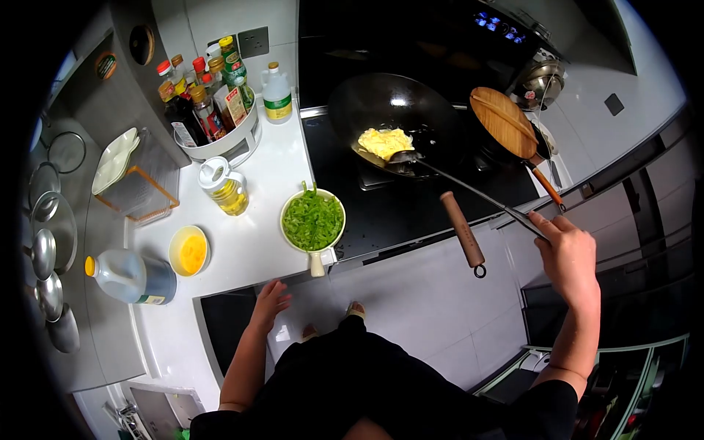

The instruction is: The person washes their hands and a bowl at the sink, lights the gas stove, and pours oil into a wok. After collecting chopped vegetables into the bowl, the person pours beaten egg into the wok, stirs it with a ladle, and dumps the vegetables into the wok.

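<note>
My right hand point(566, 257) is closed around the handle of a long metal spatula point(469, 192). The spatula's head rests in a dark wok point(440, 139), against a clump of yellow cooked egg point(385, 143). Toward me juts the wok's brown wooden handle point(463, 231), untouched by either hand. My left hand point(271, 302) hangs beside the counter's front edge, fingers apart and holding nothing. Nearest to it is a pale handled bowl point(317, 262) full of chopped green vegetables point(313, 218). Further left stands a small bowl point(176, 253) with yellow, egg-like liquid point(193, 253).
An oil jug point(224, 189), a large plastic jug point(132, 277) and a round rack point(235, 139) of sauce bottles stand on the white counter point(242, 257). Right of the wok is a pan with a wooden lid point(504, 121). The black stovetop point(352, 220) lies beneath the wok.
</note>
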A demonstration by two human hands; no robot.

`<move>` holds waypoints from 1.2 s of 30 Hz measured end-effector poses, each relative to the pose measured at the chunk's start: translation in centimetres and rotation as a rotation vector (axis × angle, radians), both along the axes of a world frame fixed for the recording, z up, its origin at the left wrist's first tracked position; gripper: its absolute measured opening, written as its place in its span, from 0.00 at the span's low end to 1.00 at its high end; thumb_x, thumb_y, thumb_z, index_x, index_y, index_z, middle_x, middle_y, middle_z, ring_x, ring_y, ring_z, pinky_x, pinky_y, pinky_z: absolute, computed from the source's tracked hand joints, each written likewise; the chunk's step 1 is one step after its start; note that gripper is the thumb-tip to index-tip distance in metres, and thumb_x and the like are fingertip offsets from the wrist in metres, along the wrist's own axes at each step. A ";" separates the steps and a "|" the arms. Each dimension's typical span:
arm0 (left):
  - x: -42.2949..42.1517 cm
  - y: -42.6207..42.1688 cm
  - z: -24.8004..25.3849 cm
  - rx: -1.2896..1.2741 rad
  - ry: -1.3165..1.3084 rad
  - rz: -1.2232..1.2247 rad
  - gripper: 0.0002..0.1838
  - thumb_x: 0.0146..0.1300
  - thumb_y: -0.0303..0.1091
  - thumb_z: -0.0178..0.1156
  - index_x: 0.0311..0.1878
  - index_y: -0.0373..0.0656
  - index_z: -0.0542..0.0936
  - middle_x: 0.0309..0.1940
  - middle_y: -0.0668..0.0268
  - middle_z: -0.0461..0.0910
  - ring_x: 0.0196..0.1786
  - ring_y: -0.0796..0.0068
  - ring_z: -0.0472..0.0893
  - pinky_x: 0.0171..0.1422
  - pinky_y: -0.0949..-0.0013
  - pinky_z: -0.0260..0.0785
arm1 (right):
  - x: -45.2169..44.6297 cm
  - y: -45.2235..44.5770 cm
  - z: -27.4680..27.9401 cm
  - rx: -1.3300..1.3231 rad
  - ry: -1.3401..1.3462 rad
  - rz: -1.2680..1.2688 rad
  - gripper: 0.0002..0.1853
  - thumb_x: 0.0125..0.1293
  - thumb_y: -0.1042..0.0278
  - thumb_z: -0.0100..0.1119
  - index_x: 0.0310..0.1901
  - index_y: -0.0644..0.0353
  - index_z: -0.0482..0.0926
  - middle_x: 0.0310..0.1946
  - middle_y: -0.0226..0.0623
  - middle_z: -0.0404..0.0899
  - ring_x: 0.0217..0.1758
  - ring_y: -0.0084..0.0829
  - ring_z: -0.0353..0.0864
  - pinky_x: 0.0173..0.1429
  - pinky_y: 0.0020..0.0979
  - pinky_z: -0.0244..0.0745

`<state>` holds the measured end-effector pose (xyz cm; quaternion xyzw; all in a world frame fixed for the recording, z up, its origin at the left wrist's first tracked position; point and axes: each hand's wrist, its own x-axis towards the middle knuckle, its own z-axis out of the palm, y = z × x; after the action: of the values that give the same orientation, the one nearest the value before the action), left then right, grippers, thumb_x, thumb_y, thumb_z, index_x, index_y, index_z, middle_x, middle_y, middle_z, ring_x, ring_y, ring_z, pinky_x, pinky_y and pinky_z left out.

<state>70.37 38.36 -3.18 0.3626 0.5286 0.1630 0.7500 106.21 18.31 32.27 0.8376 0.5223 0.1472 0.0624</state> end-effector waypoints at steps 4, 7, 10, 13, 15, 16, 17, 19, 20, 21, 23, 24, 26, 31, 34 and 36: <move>-0.1 -0.3 -0.2 -0.001 -0.018 0.011 0.29 0.60 0.46 0.51 0.60 0.41 0.59 0.50 0.63 0.67 0.45 0.69 0.73 0.46 0.69 0.67 | 1.6 2.6 -4.3 -0.082 -0.113 0.006 0.21 0.51 0.75 0.53 0.50 0.52 0.72 0.23 0.38 0.72 0.23 0.39 0.76 0.28 0.34 0.72; -0.3 -0.5 -0.2 -0.004 -0.009 0.008 0.28 0.60 0.45 0.51 0.60 0.41 0.59 0.49 0.64 0.67 0.44 0.69 0.73 0.46 0.69 0.67 | 3.8 5.3 -7.7 -0.034 -0.126 0.005 0.22 0.52 0.75 0.51 0.52 0.51 0.71 0.24 0.40 0.73 0.24 0.40 0.76 0.28 0.34 0.72; -0.4 -0.2 0.1 0.005 0.001 0.006 0.28 0.60 0.45 0.51 0.59 0.41 0.60 0.48 0.64 0.68 0.44 0.70 0.73 0.45 0.70 0.67 | 4.9 6.2 -8.2 0.049 -0.017 -0.033 0.20 0.53 0.74 0.51 0.51 0.51 0.72 0.25 0.42 0.74 0.26 0.41 0.77 0.30 0.36 0.72; -0.5 -0.5 -0.9 -0.005 0.003 0.015 0.28 0.60 0.46 0.51 0.59 0.42 0.60 0.48 0.65 0.68 0.43 0.70 0.73 0.44 0.70 0.67 | 5.0 5.7 -8.1 0.115 0.112 -0.122 0.18 0.55 0.69 0.52 0.50 0.52 0.73 0.27 0.45 0.76 0.30 0.45 0.77 0.35 0.41 0.72; -0.5 -0.7 -1.4 -0.009 0.007 0.016 0.28 0.60 0.46 0.51 0.59 0.42 0.60 0.48 0.65 0.68 0.43 0.70 0.74 0.44 0.70 0.67 | 5.4 6.4 -9.5 0.119 0.136 -0.137 0.18 0.56 0.69 0.52 0.50 0.53 0.73 0.27 0.46 0.76 0.31 0.46 0.77 0.35 0.41 0.72; -0.4 -0.8 -1.4 -0.011 -0.002 0.014 0.26 0.60 0.46 0.51 0.58 0.43 0.61 0.48 0.65 0.68 0.43 0.69 0.74 0.43 0.69 0.68 | 5.4 6.8 -10.2 0.132 0.159 -0.145 0.18 0.56 0.68 0.52 0.50 0.54 0.73 0.27 0.46 0.76 0.31 0.46 0.77 0.36 0.42 0.72; -0.3 -0.8 -1.4 -0.011 -0.010 0.012 0.25 0.61 0.45 0.51 0.57 0.44 0.61 0.48 0.65 0.68 0.43 0.68 0.74 0.43 0.68 0.69 | 5.1 7.2 -10.7 0.141 0.178 -0.124 0.17 0.56 0.68 0.51 0.50 0.55 0.73 0.28 0.46 0.77 0.31 0.48 0.77 0.36 0.42 0.72; 0.1 -0.9 -0.9 -0.008 -0.006 -0.001 0.25 0.60 0.45 0.51 0.57 0.43 0.61 0.48 0.65 0.68 0.42 0.68 0.74 0.43 0.68 0.69 | 4.5 6.9 -11.2 0.164 0.268 -0.026 0.18 0.55 0.69 0.52 0.50 0.55 0.73 0.25 0.47 0.76 0.31 0.47 0.76 0.36 0.42 0.72; 0.3 -0.9 -0.8 -0.009 -0.002 -0.014 0.25 0.60 0.45 0.52 0.57 0.43 0.62 0.48 0.64 0.68 0.42 0.68 0.74 0.43 0.69 0.69 | 4.3 6.5 -10.9 0.186 0.313 0.034 0.18 0.55 0.69 0.53 0.49 0.56 0.73 0.24 0.47 0.76 0.31 0.47 0.76 0.36 0.42 0.71; 0.4 -0.8 -0.7 -0.012 -0.002 -0.020 0.25 0.60 0.45 0.52 0.57 0.43 0.62 0.48 0.64 0.68 0.42 0.68 0.74 0.43 0.69 0.69 | 4.0 5.8 -9.8 0.176 0.334 0.034 0.18 0.54 0.69 0.54 0.49 0.56 0.73 0.24 0.47 0.76 0.30 0.46 0.76 0.36 0.41 0.71; 0.5 -0.7 -0.7 -0.008 -0.006 -0.032 0.26 0.60 0.46 0.52 0.56 0.42 0.62 0.48 0.65 0.68 0.42 0.68 0.74 0.43 0.68 0.69 | 2.2 4.3 -6.4 0.150 0.371 0.003 0.18 0.53 0.71 0.56 0.48 0.56 0.75 0.25 0.48 0.76 0.28 0.45 0.76 0.35 0.37 0.71; 0.5 -0.6 -0.9 -0.010 -0.008 -0.032 0.26 0.60 0.46 0.52 0.56 0.42 0.62 0.48 0.65 0.68 0.42 0.68 0.74 0.43 0.68 0.69 | 1.4 3.3 -5.2 0.149 0.369 0.002 0.18 0.53 0.71 0.56 0.48 0.56 0.75 0.25 0.48 0.76 0.28 0.45 0.76 0.35 0.37 0.71; 0.5 -0.5 -1.3 -0.029 -0.002 -0.022 0.29 0.59 0.47 0.53 0.59 0.43 0.60 0.49 0.66 0.68 0.45 0.69 0.73 0.46 0.69 0.67 | 0.3 1.7 -4.1 0.125 0.370 0.022 0.18 0.53 0.72 0.55 0.48 0.54 0.74 0.24 0.46 0.76 0.28 0.43 0.76 0.34 0.36 0.70; 3.5 -0.1 0.4 -0.007 -0.066 -0.148 0.26 0.61 0.47 0.51 0.57 0.41 0.62 0.48 0.64 0.69 0.45 0.70 0.73 0.48 0.69 0.66 | 1.2 2.1 -6.5 0.091 0.270 -0.022 0.18 0.53 0.73 0.55 0.49 0.53 0.74 0.23 0.44 0.75 0.28 0.42 0.76 0.33 0.37 0.70; 6.2 0.8 0.2 0.053 -0.116 -0.221 0.24 0.61 0.47 0.50 0.55 0.41 0.64 0.47 0.64 0.70 0.45 0.71 0.74 0.49 0.69 0.66 | 3.2 2.5 -8.3 0.117 0.201 -0.060 0.19 0.53 0.72 0.55 0.49 0.52 0.74 0.25 0.43 0.76 0.28 0.43 0.76 0.33 0.38 0.71; 7.9 1.4 0.6 0.067 -0.143 -0.244 0.24 0.62 0.47 0.49 0.55 0.41 0.64 0.47 0.63 0.70 0.46 0.71 0.74 0.50 0.70 0.65 | 3.7 2.1 -8.3 0.169 0.115 -0.072 0.18 0.53 0.71 0.55 0.49 0.51 0.74 0.25 0.42 0.76 0.28 0.43 0.76 0.33 0.38 0.71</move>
<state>78.28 39.77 -2.55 0.4365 0.4201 0.1138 0.7874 109.92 20.43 23.95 0.8652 0.4803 0.1403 -0.0335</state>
